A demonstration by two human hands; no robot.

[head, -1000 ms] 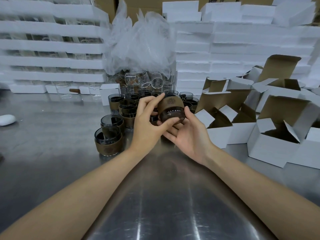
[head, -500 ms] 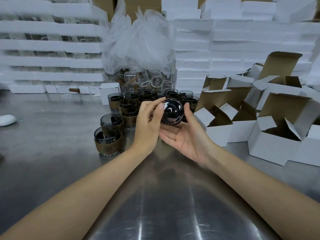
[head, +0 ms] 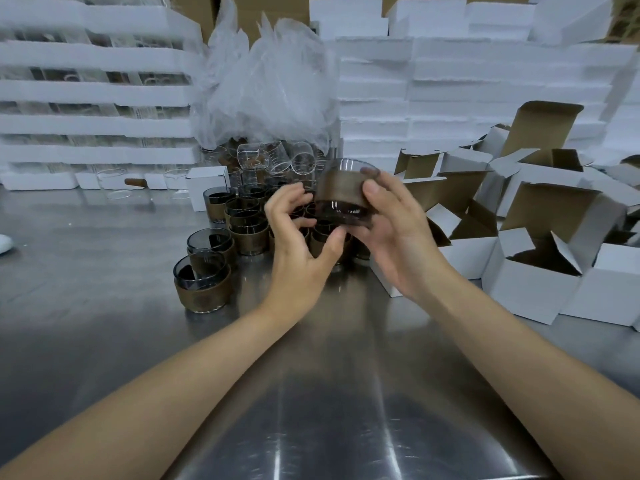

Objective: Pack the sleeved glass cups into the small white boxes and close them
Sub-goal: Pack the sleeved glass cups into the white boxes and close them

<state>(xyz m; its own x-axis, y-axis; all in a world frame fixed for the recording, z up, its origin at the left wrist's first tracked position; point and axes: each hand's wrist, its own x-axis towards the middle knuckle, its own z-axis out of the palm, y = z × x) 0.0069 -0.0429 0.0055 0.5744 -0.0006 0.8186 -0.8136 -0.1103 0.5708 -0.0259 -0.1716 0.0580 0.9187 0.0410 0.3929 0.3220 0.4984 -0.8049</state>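
Note:
My right hand point(head: 398, 244) grips a smoky glass cup with a brown sleeve point(head: 343, 195), held upright above the table, thumb on its near side. My left hand point(head: 298, 251) hovers just left of it with fingers curled and its thumb tip touching the cup's base. Several more sleeved cups point(head: 202, 285) stand in a cluster on the steel table behind and left of my hands. Open small white boxes point(head: 533, 289) with brown insides stand at the right, flaps up.
Stacks of white foam trays point(head: 97, 123) line the back left and white foam blocks point(head: 485, 84) the back right. A crumpled clear plastic bag point(head: 266, 88) covers bare glass cups at the back centre. One closed white box point(head: 207, 188) sits by the cluster.
The cup has been turned from showing its base toward me to upright and lifted to the right in my right hand. My left hand's fingers have come off it.

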